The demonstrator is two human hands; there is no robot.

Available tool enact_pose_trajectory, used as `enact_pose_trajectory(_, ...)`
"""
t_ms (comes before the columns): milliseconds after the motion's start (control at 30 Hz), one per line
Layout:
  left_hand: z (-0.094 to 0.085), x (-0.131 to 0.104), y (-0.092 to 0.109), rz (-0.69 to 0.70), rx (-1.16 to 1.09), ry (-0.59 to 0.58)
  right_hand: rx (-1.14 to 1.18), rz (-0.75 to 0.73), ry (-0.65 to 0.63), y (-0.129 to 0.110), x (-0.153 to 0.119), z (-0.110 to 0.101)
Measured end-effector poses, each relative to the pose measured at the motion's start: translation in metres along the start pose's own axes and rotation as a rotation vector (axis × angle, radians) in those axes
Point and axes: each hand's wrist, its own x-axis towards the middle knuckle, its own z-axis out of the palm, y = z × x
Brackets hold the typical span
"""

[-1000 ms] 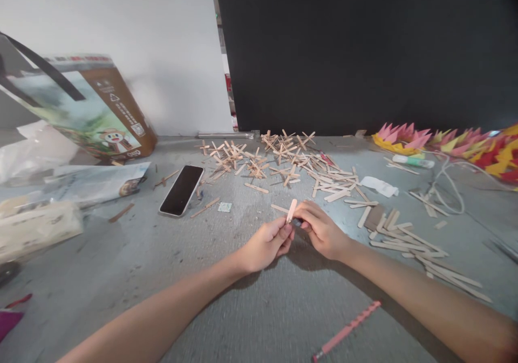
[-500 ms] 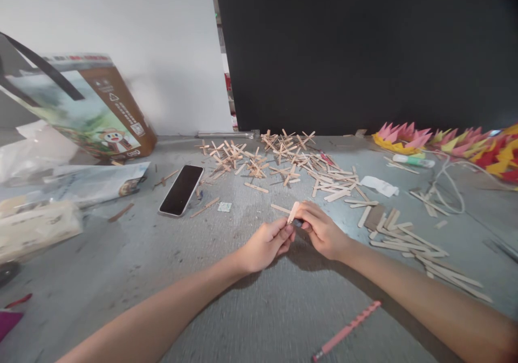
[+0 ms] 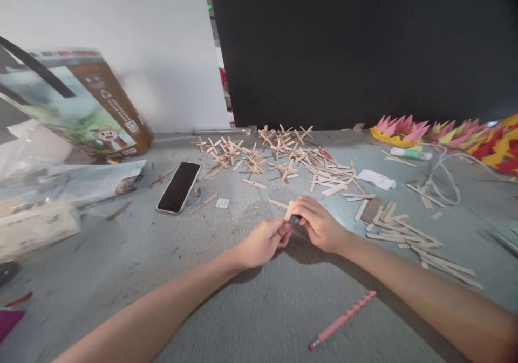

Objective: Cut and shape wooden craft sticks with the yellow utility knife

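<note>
My left hand (image 3: 265, 241) pinches a short wooden craft stick (image 3: 289, 210) between thumb and fingers, its rounded end pointing up. Close against it, my right hand (image 3: 319, 224) is curled, fingertips at the stick's side. A small dark bit shows beneath the right fingers; what it is I cannot make out. Just beyond the hands another craft stick (image 3: 278, 204) lies flat on the grey table. Sticks crossed into star shapes form a pile (image 3: 253, 161) farther back. Loose sticks (image 3: 404, 236) are scattered to the right of my right hand.
A phone (image 3: 178, 187) lies left of the hands, a pink twisted pencil (image 3: 343, 320) in front. At the left stand a printed bag (image 3: 105, 115) and plastic packets (image 3: 89, 182). Folded paper crowns (image 3: 399, 129), a glue stick (image 3: 410, 153) and a white cable (image 3: 457, 193) are at right.
The whole view has shifted slightly, so things appear a little farther left and higher. Both hands keep nearly the same hold around the craft stick.
</note>
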Motion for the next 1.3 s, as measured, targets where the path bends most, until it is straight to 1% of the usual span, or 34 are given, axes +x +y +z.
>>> enact_pose_trajectory(200, 0.0023, -0.0012, -0.0023, -0.021, -0.005, 0.005, -0.008, 0.018, -0.005, 0.0000, -0.0010, 0.0004)
enact_pose_trajectory(433, 0.0032, -0.0010, -0.0002, 0.010, 0.071, 0.020, -0.047, 0.023, -0.010, -0.0012, -0.0013, 0.0029)
enact_pose_trajectory(600, 0.0051, 0.0000, -0.0018, 0.052, 0.099, 0.037, -0.067, -0.008, 0.011, -0.0025, -0.0013, 0.0052)
enact_pose_trajectory(700, 0.0056, 0.0004, -0.0017, 0.053, 0.118, 0.030, -0.082, -0.028, 0.021, -0.0033, -0.0010, 0.0051)
enact_pose_trajectory(1000, 0.0031, -0.0015, 0.0050, 0.064, 0.018, 0.034, -0.036, 0.000, 0.032, 0.0013, -0.0010, 0.0032)
enact_pose_trajectory(1167, 0.0049, -0.0026, 0.0011, 0.070, 0.067, 0.029, -0.060, -0.001, 0.010, 0.0000, -0.0011, 0.0029)
enact_pose_trajectory(1300, 0.0060, -0.0027, -0.0008, 0.064, 0.103, 0.035, -0.093, -0.010, 0.017, -0.0033, -0.0004, 0.0040)
